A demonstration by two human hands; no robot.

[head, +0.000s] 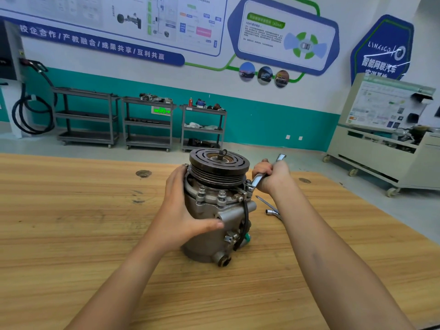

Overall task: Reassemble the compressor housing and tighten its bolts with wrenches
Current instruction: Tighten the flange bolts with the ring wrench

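Tightening the right-side bolt point(248, 187) | compressor point(209, 210) is standing upright mid-table point(71, 234) | left hand point(183, 210) is bracing its left wall, fingers spread wide | right hand point(271, 175) is gripping the wrench point(258, 178) | likely best: keeping the wrench seated square, pulling steadily

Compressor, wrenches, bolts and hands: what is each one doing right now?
compressor: upright on the table, pulley on top
left hand: pressed against the compressor's side
right hand: grips the held wrench
held wrench: end on a bolt at the right rim
spare wrench: lying on the table, untouched
front bolts: seated in the flange; tightness unclear
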